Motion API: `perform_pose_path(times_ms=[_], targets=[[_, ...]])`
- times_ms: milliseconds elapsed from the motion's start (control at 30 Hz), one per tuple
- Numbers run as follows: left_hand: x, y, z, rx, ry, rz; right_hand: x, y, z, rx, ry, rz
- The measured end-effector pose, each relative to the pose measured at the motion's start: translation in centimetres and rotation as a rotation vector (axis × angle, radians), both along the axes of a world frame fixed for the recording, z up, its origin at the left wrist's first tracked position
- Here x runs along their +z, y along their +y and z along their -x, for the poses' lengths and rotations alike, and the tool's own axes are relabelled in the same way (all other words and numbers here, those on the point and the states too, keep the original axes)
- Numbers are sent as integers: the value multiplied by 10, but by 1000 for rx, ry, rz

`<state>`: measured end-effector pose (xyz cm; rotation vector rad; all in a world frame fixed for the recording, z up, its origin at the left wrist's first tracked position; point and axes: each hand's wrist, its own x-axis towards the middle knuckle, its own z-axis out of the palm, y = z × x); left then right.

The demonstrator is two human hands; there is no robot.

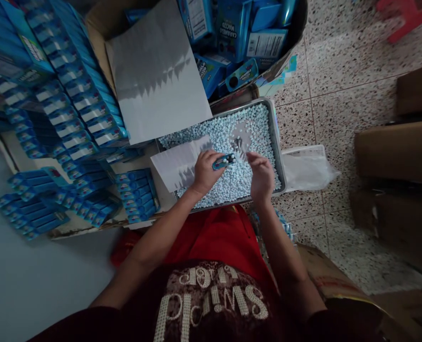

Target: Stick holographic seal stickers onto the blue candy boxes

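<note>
Blue-grey wall point(22, 275) closes off the room at far left of our grip, and beside it rows of blue candy cartons point(82, 85) crowd a pale worktable point(166, 197) with a worn edge. A shorter row of blue packets point(135, 194) lies nearer to our left hand point(208, 175), just short of a small white sheet point(178, 166) that reaches over the tray under that hand. Our left fingers are closed round a small blue candy box point(222, 162), its end turned toward our right hand point(262, 178), with white pieces and a dark gap showing. Beyond the grip, a larger white sheet point(161, 76) leans across a cardboard box point(299, 28) of packets marked "Caramelo Macizo".

Spills look to us the likeliest trouble: a tilt or a hard squeeze of the left fingers could send pieces out of that end, and a wrist brushing the small sheet could drag it askew. Our right fingers are bent close together over the pale candies point(228, 183); blur keeps us from telling whether they pinch one.

Around both hands runs the metal tray point(278, 147), its grey base showing through beyond the grip. Past its wall, right of our right hand, lies a clear plastic bag point(306, 166); farther right, speckled terrazzo floor point(339, 61) stretches to brown cartons point(396, 152), with a red object point(399, 19) we cannot identify beyond them.
</note>
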<state>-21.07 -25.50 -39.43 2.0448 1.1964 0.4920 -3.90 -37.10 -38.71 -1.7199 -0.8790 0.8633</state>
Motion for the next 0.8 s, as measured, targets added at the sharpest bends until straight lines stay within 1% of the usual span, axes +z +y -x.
perform_pose_path(times_ms=[33,100,167,200,267,367,433,467,500,533,600,633,667,700,767,800], targets=[[-3,1,1,9,-12,13,-8,-14,-3,75,-134,61],[-7,2,1,-7,-38,34,-24,-35,-5,291,-383,153],[-7,3,0,-22,-55,43,-39,-42,-3,542,-575,234],[-7,3,-1,-30,-59,42,-46,-40,-2,636,-650,267],[-5,4,-2,-49,-48,28,-60,-28,-4,741,-753,304],[0,7,0,-70,-15,-9,-78,1,-17,777,-792,307],[5,9,6,-46,11,-40,-88,20,-25,738,-744,331],[7,11,10,-30,26,-54,-92,29,-28,670,-696,354],[10,12,14,-18,43,-65,-94,38,-28,563,-629,376],[12,12,18,-7,60,-74,-95,46,-26,424,-534,389],[14,13,26,4,97,-83,-89,60,-18,115,-250,363],[14,12,29,0,115,-84,-83,66,-13,-9,-67,323],[13,12,31,-5,133,-85,-74,70,-7,-90,129,269],[12,11,32,-11,148,-85,-63,72,-1,-131,323,211],[9,9,29,-22,163,-82,-36,73,7,-132,620,96],[7,8,26,-30,162,-80,-21,72,10,-114,702,42]])
